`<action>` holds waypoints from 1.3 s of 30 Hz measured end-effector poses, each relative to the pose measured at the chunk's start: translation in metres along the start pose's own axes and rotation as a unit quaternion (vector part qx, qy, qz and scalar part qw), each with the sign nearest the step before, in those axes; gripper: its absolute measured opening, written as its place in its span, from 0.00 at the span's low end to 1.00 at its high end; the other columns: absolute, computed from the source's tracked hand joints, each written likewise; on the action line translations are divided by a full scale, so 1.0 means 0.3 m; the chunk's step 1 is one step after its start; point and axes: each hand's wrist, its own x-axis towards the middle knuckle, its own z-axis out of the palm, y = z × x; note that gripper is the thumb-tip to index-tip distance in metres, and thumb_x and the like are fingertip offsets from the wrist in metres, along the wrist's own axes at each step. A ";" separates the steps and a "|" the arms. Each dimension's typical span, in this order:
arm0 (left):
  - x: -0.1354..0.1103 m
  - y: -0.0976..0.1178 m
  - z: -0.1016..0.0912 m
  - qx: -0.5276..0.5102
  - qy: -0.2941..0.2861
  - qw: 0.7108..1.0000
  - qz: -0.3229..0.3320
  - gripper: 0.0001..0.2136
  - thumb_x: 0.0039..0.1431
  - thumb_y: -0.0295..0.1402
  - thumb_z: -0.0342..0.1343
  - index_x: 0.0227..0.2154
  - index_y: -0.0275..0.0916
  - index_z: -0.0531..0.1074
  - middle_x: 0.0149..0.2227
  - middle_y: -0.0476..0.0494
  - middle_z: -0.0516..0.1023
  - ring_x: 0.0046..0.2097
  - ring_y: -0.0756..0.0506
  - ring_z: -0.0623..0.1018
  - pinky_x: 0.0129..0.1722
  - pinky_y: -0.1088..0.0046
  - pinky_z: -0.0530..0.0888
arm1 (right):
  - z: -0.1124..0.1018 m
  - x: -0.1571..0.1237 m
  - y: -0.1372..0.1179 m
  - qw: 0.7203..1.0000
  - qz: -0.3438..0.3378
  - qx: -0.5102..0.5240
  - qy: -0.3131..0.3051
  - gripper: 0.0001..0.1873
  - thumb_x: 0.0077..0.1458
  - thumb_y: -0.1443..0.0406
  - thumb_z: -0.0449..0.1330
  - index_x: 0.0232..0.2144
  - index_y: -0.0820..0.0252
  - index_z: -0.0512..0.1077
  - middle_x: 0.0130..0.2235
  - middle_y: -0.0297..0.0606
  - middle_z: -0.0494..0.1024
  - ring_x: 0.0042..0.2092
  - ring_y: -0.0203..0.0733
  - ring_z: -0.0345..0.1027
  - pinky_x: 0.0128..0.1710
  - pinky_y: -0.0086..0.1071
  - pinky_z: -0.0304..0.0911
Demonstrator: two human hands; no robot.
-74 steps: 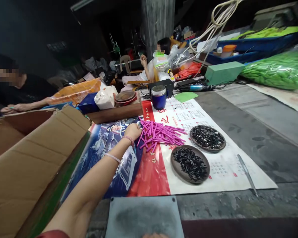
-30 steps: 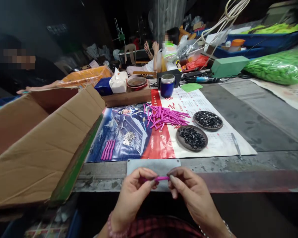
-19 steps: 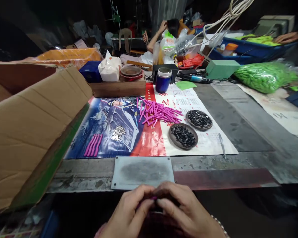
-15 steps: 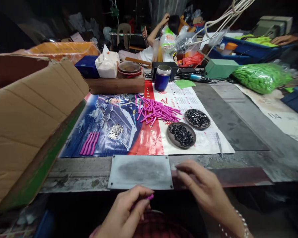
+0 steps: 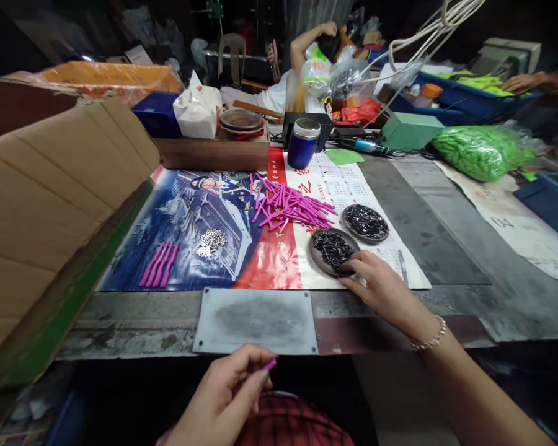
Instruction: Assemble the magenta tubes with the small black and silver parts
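My left hand (image 5: 232, 387) is low at the table's near edge, fingers pinched on a pink tube (image 5: 268, 365). My right hand (image 5: 376, 286) reaches forward to the nearer brown dish (image 5: 317, 255) of small black pieces, fingertips at its near rim; whether they hold a piece is hidden. A second dish (image 5: 366, 223) of black pieces lies just behind it. A heap of pink tubes (image 5: 288, 207) lies on the printed poster (image 5: 223, 254). Several pink tubes (image 5: 158, 265) lie side by side at the poster's left, next to a small pile of silver bits (image 5: 210, 240).
A grey metal plate (image 5: 256, 321) lies at the near edge. A big cardboard box (image 5: 51, 204) fills the left side. A blue jar (image 5: 303, 144), wooden block (image 5: 214, 161), green box (image 5: 409, 130) and bag of green pieces (image 5: 481, 152) stand behind. Another person sits far back.
My hands, together on the pink tube a second ago, have parted. The right hand has moved forward to the nearer dish; the left stays low with the tube.
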 end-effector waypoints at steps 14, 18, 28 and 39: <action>0.007 0.004 0.017 -0.028 -0.018 0.999 0.001 0.17 0.70 0.46 0.50 0.47 0.38 0.75 0.34 0.44 0.75 0.31 0.49 0.72 0.32 0.75 0.70 | -0.031 0.019 -0.022 0.996 0.024 0.091 0.004 0.07 0.62 0.63 0.58 0.34 0.57 0.75 0.36 0.41 0.79 0.37 0.47 0.74 0.37 0.37 0.68; 0.013 0.009 0.027 -0.030 -0.023 0.999 0.008 0.17 0.70 0.46 0.50 0.46 0.38 0.75 0.32 0.46 0.74 0.31 0.49 0.71 0.32 0.75 0.69 | -0.039 0.014 -0.020 0.988 0.065 0.132 0.043 0.08 0.64 0.60 0.59 0.36 0.58 0.75 0.34 0.38 0.81 0.35 0.44 0.76 0.36 0.35 0.69; 0.033 0.048 0.064 -0.137 0.025 0.990 -0.032 0.17 0.66 0.47 0.57 0.43 0.36 0.74 0.31 0.47 0.75 0.25 0.54 0.67 0.26 0.79 0.65 | -0.016 -0.091 -0.308 0.827 0.181 0.528 -0.065 0.09 0.60 0.58 0.66 0.38 0.57 0.78 0.30 0.36 0.81 0.30 0.36 0.75 0.29 0.25 0.70; 0.023 0.035 0.064 -0.217 0.032 0.976 -0.011 0.19 0.63 0.47 0.60 0.43 0.33 0.75 0.31 0.45 0.76 0.26 0.54 0.68 0.26 0.79 0.65 | 0.092 -0.113 -0.450 0.717 0.188 0.654 -0.148 0.02 0.56 0.64 0.70 0.34 0.55 0.83 0.31 0.36 0.83 0.33 0.34 0.77 0.34 0.21 0.71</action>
